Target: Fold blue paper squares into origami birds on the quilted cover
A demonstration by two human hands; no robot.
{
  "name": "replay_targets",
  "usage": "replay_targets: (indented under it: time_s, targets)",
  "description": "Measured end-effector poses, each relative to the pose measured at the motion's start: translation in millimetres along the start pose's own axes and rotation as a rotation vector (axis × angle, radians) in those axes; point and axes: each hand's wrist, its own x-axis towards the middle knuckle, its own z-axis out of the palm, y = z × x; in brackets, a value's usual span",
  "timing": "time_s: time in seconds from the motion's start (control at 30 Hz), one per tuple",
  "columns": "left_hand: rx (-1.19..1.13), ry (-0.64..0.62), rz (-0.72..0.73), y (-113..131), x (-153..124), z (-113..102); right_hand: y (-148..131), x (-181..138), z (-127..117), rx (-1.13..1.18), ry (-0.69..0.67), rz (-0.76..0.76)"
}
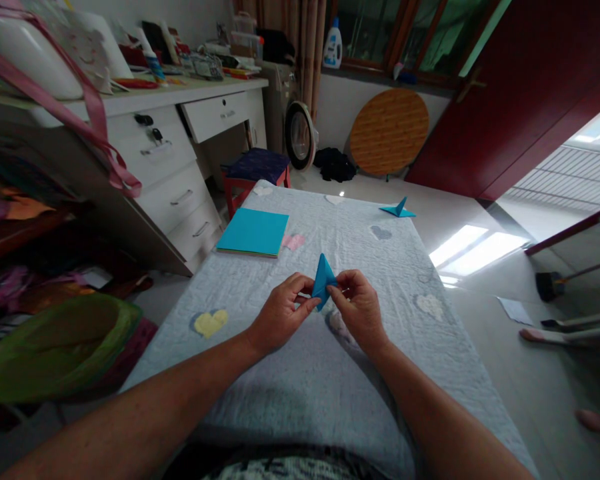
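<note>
A folded blue paper piece (323, 279) with a pointed tip stands between my two hands above a table covered with a pale grey cloth (300, 373). My left hand (280, 312) pinches its left side, fingers closed. My right hand (359, 305) pinches its right side, fingers closed as well. A stack of square paper sheets with a blue top sheet (253, 232) lies further back on the left. A finished blue folded paper figure (398, 211) rests near the cloth's far right corner.
A white desk with drawers (180, 167) stands at the left, a small red stool (255, 175) behind the table. A green bag (55, 347) sits low on the left. A round wooden board (389, 131) leans on the far wall. A broom (555, 283) lies at the right.
</note>
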Motion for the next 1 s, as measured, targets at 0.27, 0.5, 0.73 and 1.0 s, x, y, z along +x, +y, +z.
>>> replay_targets:
  time_s: [0.27, 0.5, 0.73, 1.0]
  targets:
    - [0.009, -0.03, -0.008, 1, 0, -1, -8, -2, -1, -0.087, -0.023, -0.154]
    - [-0.044, -0.004, -0.057, 3, 2, -2, -5, -4, 0, 0.005, -0.149, -0.077]
    - [-0.245, -0.06, -0.122, 3, 1, -5, 2, -1, 1, 0.242, -0.138, 0.063]
    - [-0.304, -0.034, -0.159, -1, 4, -4, -1, -2, 1, 0.231, -0.144, 0.054]
